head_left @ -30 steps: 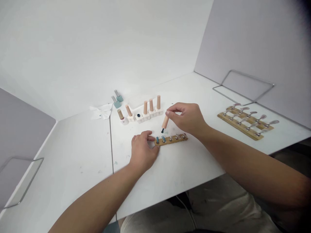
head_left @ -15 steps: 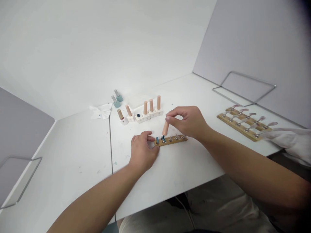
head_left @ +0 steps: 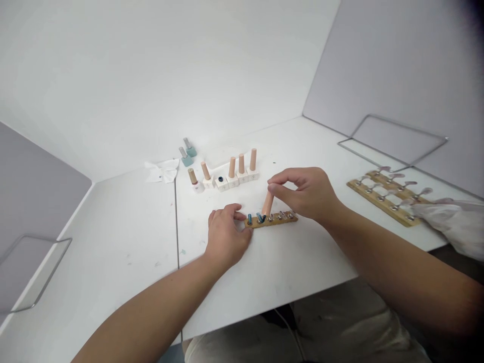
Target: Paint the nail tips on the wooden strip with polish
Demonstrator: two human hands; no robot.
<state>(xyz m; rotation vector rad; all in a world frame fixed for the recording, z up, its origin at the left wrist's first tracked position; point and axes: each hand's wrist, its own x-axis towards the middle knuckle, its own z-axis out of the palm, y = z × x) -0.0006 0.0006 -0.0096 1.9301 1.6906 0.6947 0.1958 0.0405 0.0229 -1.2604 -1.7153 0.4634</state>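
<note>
My left hand [head_left: 227,237] grips the left end of a narrow wooden nail-tip holder [head_left: 278,222] between thumb and fingers. Several nail tips stand on it in a row; the leftmost tip [head_left: 249,219] is dark blue, and the one beside it [head_left: 259,217] shows blue as well. Pinched in my right hand [head_left: 308,194] is a nail polish brush [head_left: 267,202] by its peach cap, tilted, with its dark bristles down at the second tip. Behind the holder stands an uncapped white polish bottle [head_left: 222,185] with a dark blue mouth.
Capped white bottles [head_left: 232,171] flank the uncapped one, with a gold-capped bottle [head_left: 195,182] at the left. Two teal bottles [head_left: 186,157] and a crumpled white tissue [head_left: 163,170] lie farther back. To the right are more wooden holders [head_left: 383,199] with nail tips and a wire frame [head_left: 393,141].
The brush has shifted slightly to the right side of the second nail tip, which shows more blue. My left hand keeps its grip on the holder. The whole view has shifted a little.
</note>
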